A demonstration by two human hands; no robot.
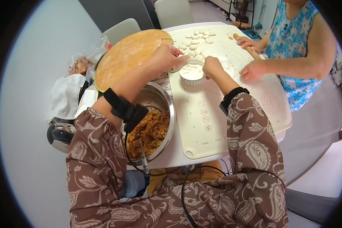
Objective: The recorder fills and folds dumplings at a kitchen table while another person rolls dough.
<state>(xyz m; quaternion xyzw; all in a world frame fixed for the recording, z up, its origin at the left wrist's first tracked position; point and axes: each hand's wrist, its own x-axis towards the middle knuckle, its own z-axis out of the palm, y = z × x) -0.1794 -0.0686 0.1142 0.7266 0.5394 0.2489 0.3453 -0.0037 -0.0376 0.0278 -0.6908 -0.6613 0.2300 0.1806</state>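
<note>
In front of me stands a small patterned bowl (192, 81) of white flour (191, 68). My left hand (171, 58) is over its far left rim, thumb stretched toward the rim; its other fingers are partly hidden, and whether they hold anything is unclear. On the right side, my right hand (214, 67) curls its fingers at the bowl's rim. Just beyond the bowl, several small dough pieces (194, 42) lie on a cream silicone pastry mat (193, 125). Below my left forearm is a large steel basin (171, 125) of brown minced filling (152, 132), with a metal spoon (144, 156) in it.
A round, flour-dusted bamboo tray (128, 57) lies at the left. Across the mat, another person (296, 57) has both hands by a wooden rolling pin (246, 47). An electric kettle (59, 136), a white cloth (67, 91) and plastic bags (81, 64) are at far left.
</note>
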